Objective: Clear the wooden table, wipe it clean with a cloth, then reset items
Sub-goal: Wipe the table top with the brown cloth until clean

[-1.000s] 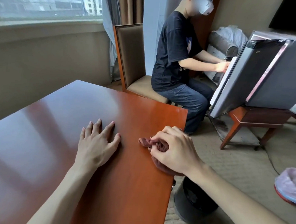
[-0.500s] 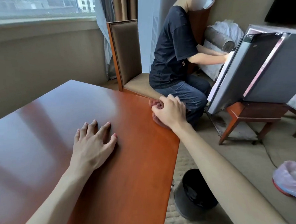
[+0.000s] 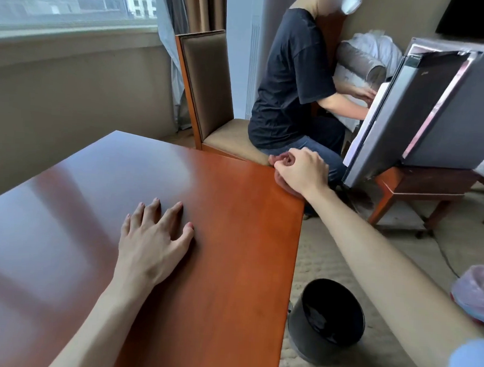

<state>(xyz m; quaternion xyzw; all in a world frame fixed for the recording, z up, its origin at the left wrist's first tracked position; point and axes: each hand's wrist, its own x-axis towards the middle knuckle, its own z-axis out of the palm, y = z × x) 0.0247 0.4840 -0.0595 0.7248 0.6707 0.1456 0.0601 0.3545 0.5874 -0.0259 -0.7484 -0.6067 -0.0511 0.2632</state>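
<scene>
1. The worktop (image 3: 226,238) is glossy reddish-brown wood, and window light reflects off its left part.
2. A second person (image 3: 293,82) in a dark T-shirt and jeans sits on a chair (image 3: 209,91) past the worktop's far edge, facing an open grey case (image 3: 441,109).
3. A black bin (image 3: 326,319) stands on the carpet beside the worktop's right edge.
4. The left hand (image 3: 153,240) lies flat mid-worktop with its fingers spread and straight, holding nothing.
5. The right hand (image 3: 301,171) bunches the cloth (image 3: 284,182) in its curled fingers at the far right corner.
6. The cloth is dull reddish-brown and crumpled, mostly hidden under the hand. No writing can be read anywhere.
</scene>
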